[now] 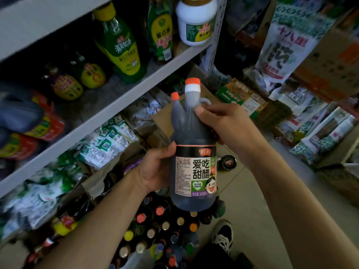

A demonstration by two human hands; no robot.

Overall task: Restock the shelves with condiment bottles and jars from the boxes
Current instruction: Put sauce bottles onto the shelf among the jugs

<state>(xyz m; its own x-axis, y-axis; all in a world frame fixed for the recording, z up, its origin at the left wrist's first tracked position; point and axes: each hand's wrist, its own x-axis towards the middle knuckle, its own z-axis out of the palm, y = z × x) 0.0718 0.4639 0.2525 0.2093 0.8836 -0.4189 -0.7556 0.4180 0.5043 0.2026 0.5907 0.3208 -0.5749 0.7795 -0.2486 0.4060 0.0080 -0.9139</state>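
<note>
Both your arms reach forward, mid-frame. Your left hand (157,167) curls round the left flank of the large dark plastic vinegar bottle with the orange cap (194,136), thumb on the front edge of its label. Your right hand (219,123) clasps the bottle's right shoulder, thumb pressed just below the loop handle. The bottle is upright, in the air, near the grey metal shelf edge (108,111). A smaller orange-capped bottle (175,105) rides against its neck.

On the shelf, far left: green bottles with yellow labels (120,49) and a white plastic jar (196,22). Below the held bottle: a cluster of small capped bottles (161,226).
</note>
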